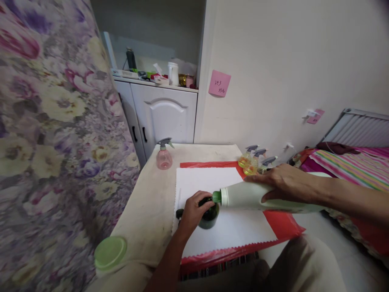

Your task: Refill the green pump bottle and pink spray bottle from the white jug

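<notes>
My left hand (194, 209) is closed around the neck of a dark green bottle (209, 219), which stands on a white sheet (237, 229). My right hand (282, 184) grips a large pale green detergent bottle (243, 194) from above and holds it tipped on its side. Its green spout (216, 197) meets the mouth of the dark bottle; whether liquid is flowing I cannot tell. Beside my left hand lies a small dark piece (180, 213), partly covered by the hand, perhaps a spray head.
A pink spray bottle (164, 158) stands at the table's back left. Several spray bottles with yellow liquid (251, 166) stand at the back right. A green-lidded container (110, 252) is at the front left. Red plastic (282, 227) lies under the sheet. A floral curtain (67, 142) hangs left.
</notes>
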